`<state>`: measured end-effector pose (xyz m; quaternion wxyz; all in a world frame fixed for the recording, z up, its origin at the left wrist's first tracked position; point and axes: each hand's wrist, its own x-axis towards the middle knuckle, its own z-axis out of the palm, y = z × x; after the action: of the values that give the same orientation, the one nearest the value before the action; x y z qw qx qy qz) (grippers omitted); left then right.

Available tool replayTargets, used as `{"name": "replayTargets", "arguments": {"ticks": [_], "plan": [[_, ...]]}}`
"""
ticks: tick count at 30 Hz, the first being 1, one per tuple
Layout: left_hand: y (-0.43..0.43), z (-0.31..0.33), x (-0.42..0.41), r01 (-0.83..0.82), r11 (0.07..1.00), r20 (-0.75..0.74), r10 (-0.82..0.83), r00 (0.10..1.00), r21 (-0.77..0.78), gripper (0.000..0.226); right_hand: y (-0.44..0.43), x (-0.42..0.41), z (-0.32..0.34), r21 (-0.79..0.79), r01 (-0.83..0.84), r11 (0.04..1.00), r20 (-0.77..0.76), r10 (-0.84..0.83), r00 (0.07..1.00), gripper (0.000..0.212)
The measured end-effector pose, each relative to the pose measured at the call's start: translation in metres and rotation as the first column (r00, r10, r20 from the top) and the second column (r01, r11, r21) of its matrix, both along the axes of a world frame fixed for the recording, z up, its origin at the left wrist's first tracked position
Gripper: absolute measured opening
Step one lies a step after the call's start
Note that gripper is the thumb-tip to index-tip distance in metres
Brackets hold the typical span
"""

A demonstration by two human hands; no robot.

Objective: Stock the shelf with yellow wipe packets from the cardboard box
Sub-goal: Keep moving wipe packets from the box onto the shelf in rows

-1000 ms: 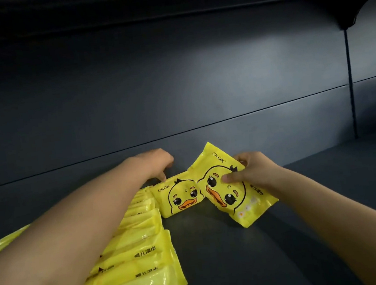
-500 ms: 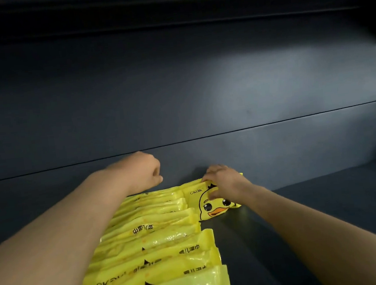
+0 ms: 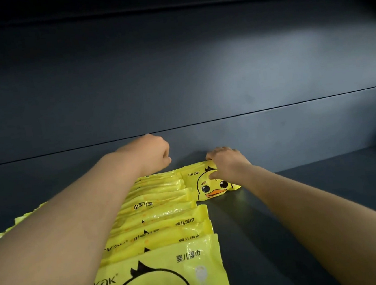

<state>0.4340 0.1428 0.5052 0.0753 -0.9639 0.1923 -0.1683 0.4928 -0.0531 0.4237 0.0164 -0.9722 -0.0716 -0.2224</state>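
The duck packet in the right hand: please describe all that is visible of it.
The duck packet is glossy yellow plastic, with a cartoon duck face, black eyes, orange beak and CKaK. It stands on its long edge on the shelf, beside the far end of the packet row. The grip of the right hand pinches its top edge.

Dark slate back panel (image 3: 174, 73); horizontal seam (image 3: 272, 108); soft light patch (image 3: 257, 82)
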Motion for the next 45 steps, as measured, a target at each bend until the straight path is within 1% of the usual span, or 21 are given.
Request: {"name": "replayTargets", "arguments": {"ticks": [4,7,10,14,18,21,25,27,29,33,39,42,45], "plan": [[-0.004,0.008,-0.021,0.005,0.999,0.057,-0.002,0.998,-0.054,0.029,-0.011,-0.031,0.02,0.06,-0.008,0.998,-0.062,0.012,0.998,0.05],[-0.01,0.017,-0.047,0.024,0.994,0.09,-0.014,0.996,-0.109,0.029,-0.021,-0.065,0.037,0.039,-0.001,0.999,-0.099,0.005,0.995,0.056],[-0.018,0.026,-0.085,0.018,0.993,0.104,-0.006,0.995,-0.118,0.03,-0.032,-0.109,0.053,0.025,-0.005,1.0,-0.13,0.008,0.991,0.061],[-0.03,0.028,-0.148,0.0,0.992,0.113,0.015,0.994,-0.127,0.031,-0.051,-0.173,0.064,0.01,-0.025,1.0,-0.169,0.026,0.985,0.061],[-0.041,0.014,-0.221,-0.081,0.993,0.071,0.088,0.994,-0.09,0.029,-0.071,-0.242,0.067,0.006,-0.073,0.997,-0.203,0.072,0.976,0.063],[-0.05,0.008,-0.276,-0.143,0.988,0.044,0.146,0.988,-0.066,0.035,-0.084,-0.294,0.071,-0.018,-0.103,0.995,-0.201,0.097,0.975,0.062],[-0.065,0.002,-0.339,-0.172,0.978,0.023,0.175,0.984,-0.121,0.041,-0.103,-0.356,0.072,-0.022,-0.146,0.989,-0.202,0.138,0.969,0.06],[-0.074,-0.003,-0.367,-0.171,0.974,0.013,0.175,0.984,-0.151,0.04,-0.112,-0.385,0.071,-0.011,-0.159,0.987,-0.199,0.154,0.968,0.058],[-0.082,-0.009,-0.393,-0.161,0.972,0.002,0.164,0.986,-0.172,0.038,-0.12,-0.411,0.068,-0.008,-0.155,0.988,-0.205,0.15,0.967,0.06],[-0.096,-0.033,-0.435,-0.142,0.973,-0.043,0.136,0.99,-0.181,0.04,-0.134,-0.457,0.055,0.019,-0.149,0.989,-0.244,0.149,0.958,0.063],[-0.109,-0.089,-0.485,-0.124,0.964,-0.153,0.09,0.984,-0.233,0.047,-0.146,-0.518,0.019,0.049,-0.135,0.99,-0.314,0.143,0.939,0.066],[-0.114,-0.123,-0.509,-0.124,0.955,-0.237,0.059,0.97,-0.268,0.05,-0.153,-0.544,-0.009,0.052,-0.112,0.992,-0.367,0.124,0.922,0.064],[-0.118,-0.16,-0.532,-0.144,0.958,-0.35,0.051,0.935,-0.247,0.053,-0.159,-0.566,-0.045,0.026,-0.1,0.995,-0.444,0.101,0.891,0.067]]}}
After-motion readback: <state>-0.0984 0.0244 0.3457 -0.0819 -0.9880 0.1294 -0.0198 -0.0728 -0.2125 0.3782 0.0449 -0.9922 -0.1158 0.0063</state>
